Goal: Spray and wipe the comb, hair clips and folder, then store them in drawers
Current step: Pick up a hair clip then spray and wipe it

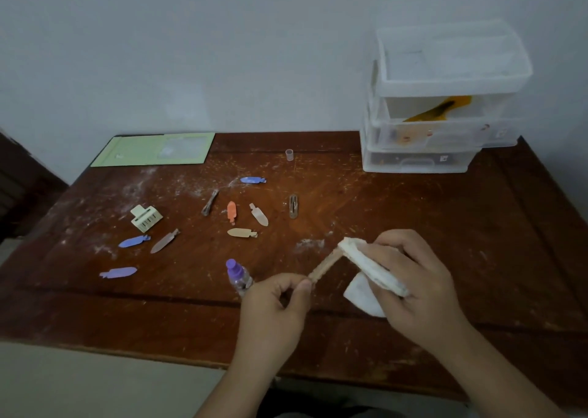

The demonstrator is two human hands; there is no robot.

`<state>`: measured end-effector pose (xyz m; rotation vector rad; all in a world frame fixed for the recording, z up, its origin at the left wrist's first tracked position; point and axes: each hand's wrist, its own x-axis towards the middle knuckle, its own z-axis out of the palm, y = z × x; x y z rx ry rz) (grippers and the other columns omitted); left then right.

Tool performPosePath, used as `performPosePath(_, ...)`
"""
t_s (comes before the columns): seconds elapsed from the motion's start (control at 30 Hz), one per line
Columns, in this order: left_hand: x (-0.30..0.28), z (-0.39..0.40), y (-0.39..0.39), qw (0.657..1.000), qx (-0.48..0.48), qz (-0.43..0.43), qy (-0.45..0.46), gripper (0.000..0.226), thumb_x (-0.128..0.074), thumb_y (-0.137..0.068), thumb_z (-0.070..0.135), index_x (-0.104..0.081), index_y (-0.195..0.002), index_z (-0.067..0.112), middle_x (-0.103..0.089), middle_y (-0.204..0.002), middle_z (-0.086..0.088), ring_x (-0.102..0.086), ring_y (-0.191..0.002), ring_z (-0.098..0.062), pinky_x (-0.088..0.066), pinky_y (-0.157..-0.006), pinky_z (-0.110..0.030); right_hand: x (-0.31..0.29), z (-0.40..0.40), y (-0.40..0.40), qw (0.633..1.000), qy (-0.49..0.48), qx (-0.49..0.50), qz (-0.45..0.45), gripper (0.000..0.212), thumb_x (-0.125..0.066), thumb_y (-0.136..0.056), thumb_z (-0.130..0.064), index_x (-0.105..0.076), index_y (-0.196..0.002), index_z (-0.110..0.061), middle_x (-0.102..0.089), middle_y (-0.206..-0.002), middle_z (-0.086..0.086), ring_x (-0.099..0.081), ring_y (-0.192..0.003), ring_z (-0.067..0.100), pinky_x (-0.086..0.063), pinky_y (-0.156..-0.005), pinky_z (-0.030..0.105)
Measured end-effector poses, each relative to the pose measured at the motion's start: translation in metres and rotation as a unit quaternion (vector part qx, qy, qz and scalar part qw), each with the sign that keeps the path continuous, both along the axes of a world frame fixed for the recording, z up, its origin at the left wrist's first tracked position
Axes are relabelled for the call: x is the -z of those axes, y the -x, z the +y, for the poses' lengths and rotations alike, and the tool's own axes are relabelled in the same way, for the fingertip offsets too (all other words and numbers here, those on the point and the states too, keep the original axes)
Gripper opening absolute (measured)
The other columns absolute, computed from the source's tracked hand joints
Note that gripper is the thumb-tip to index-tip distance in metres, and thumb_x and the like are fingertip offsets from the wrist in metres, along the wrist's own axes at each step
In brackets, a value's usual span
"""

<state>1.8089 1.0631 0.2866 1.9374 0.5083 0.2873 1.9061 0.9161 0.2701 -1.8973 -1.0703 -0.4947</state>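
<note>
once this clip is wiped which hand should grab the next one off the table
Left. The left hand only pinches the clip and is nearer the beige clip; the right hand holds the cloth.

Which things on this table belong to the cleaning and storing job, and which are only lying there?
Belong to the job:
- clip pinched by left hand
- cloth gripped by right hand
- spray bottle
- loose hair clips, e.g. orange clip
- green folder
- drawers

Just lying about:
- small clear cap
</note>
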Motion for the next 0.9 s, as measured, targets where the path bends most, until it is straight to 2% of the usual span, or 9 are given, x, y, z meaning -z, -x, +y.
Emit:
performPosePath(0.2, -0.004, -0.007, -0.004, 0.998, 0.028, -0.050, -0.038, 0.028, -0.051, -0.087, 0.013, -0.063, -0.065, -0.001, -0.043, -0.043, 0.005, -0.040, -0.039, -0.004, -0.028, -0.041, -0.011, 0.005, 0.007, 0.011, 0.993, 0.107, 0.042, -0.032, 0.030, -0.042, -0.084, -0.018, -0.049, -0.113, -0.019, -0.040, -0.096, -0.003, -0.041, -0.077, 0.005, -0.034, -0.060, 0.009)
performPosePath(0.3, -0.005, -0.007, -0.005, 0.993, 0.053, -0.079, -0.074, 0.044, -0.045, -0.080, 0.034, -0.060, -0.065, -0.004, -0.047, -0.052, 0.004, -0.042, -0.043, -0.003, -0.027, -0.042, -0.009, 0.007, 0.008, 0.011, 0.992, 0.120, 0.038, -0.024, 0.031, -0.040, -0.083, -0.018, -0.052, -0.111, -0.017, -0.040, -0.095, -0.003, -0.039, -0.075, 0.005, -0.036, -0.056, 0.012)
performPosePath(0.43, 0.000, -0.002, -0.006, 0.995, 0.038, -0.082, -0.046, 0.040, -0.044, -0.078, 0.031, -0.063, -0.070, -0.004, -0.049, -0.050, 0.003, -0.040, -0.041, -0.003, -0.027, -0.042, -0.011, 0.008, 0.010, 0.013, 0.992, 0.123, -0.030, -0.011, 0.029, -0.042, -0.083, -0.014, -0.053, -0.109, -0.015, -0.045, -0.100, 0.000, -0.045, -0.083, 0.010, -0.036, -0.069, 0.008)
performPosePath(0.47, 0.002, -0.002, -0.006, 0.994, 0.042, -0.085, -0.048, 0.041, -0.044, -0.078, 0.033, -0.064, -0.071, -0.002, -0.050, -0.052, 0.000, -0.041, -0.042, -0.004, -0.027, -0.043, -0.012, 0.006, 0.011, 0.013, 0.990, 0.130, -0.051, -0.011, 0.029, -0.043, -0.082, -0.014, -0.052, -0.110, -0.016, -0.050, -0.101, 0.002, -0.049, -0.084, 0.012, -0.041, -0.070, 0.011)
performPosePath(0.53, 0.005, 0.000, -0.006, 0.992, 0.057, -0.091, -0.066, 0.050, -0.039, -0.076, 0.042, -0.064, -0.072, -0.001, -0.051, -0.059, -0.008, -0.041, -0.046, -0.006, -0.027, -0.045, -0.014, 0.001, 0.012, 0.013, 0.985, 0.157, -0.071, -0.029, 0.031, -0.044, -0.081, -0.016, -0.051, -0.111, -0.018, -0.059, -0.098, 0.008, -0.057, -0.082, 0.020, -0.052, -0.061, 0.026)
performPosePath(0.63, 0.009, 0.001, -0.004, 0.990, 0.058, -0.090, -0.091, 0.056, -0.035, -0.074, 0.045, -0.062, -0.068, -0.003, -0.048, -0.059, -0.008, -0.042, -0.048, -0.007, -0.027, -0.045, -0.014, -0.004, 0.008, 0.004, 0.979, 0.187, -0.046, -0.069, 0.035, -0.057, -0.074, -0.012, -0.052, -0.107, -0.020, -0.058, -0.092, 0.007, -0.055, -0.076, 0.020, -0.050, -0.050, 0.026)
performPosePath(0.73, 0.013, 0.000, -0.002, 0.992, 0.041, -0.085, -0.088, 0.052, -0.035, -0.072, 0.047, -0.065, -0.067, 0.004, -0.051, -0.058, -0.002, -0.048, -0.053, -0.008, -0.029, -0.046, -0.014, -0.002, 0.003, -0.005, 0.977, 0.209, 0.006, -0.037, 0.058, -0.080, -0.049, 0.004, -0.060, -0.100, -0.016, -0.057, -0.083, 0.008, -0.053, -0.067, 0.020, -0.042, -0.045, 0.023)
performPosePath(0.83, 0.017, 0.000, -0.003, 0.993, 0.037, -0.084, -0.078, 0.057, -0.035, -0.070, 0.048, -0.064, -0.068, -0.001, -0.052, -0.058, -0.012, -0.048, -0.058, -0.016, -0.029, -0.048, -0.015, 0.003, 0.007, 0.006, 0.979, 0.200, -0.007, -0.040, 0.054, -0.071, -0.055, 0.002, -0.054, -0.102, -0.016, -0.060, -0.083, 0.009, -0.055, -0.067, 0.021, -0.046, -0.043, 0.026)
performPosePath(0.9, 0.017, -0.001, -0.002, 0.994, 0.040, -0.080, -0.069, 0.057, -0.035, -0.070, 0.048, -0.063, -0.066, -0.003, -0.053, -0.059, -0.013, -0.046, -0.055, -0.016, -0.029, -0.049, -0.014, 0.006, 0.008, 0.014, 0.979, 0.195, -0.032, -0.039, 0.049, -0.064, -0.056, -0.005, -0.054, -0.103, -0.017, -0.062, -0.086, 0.007, -0.056, -0.072, 0.019, -0.048, -0.046, 0.023)
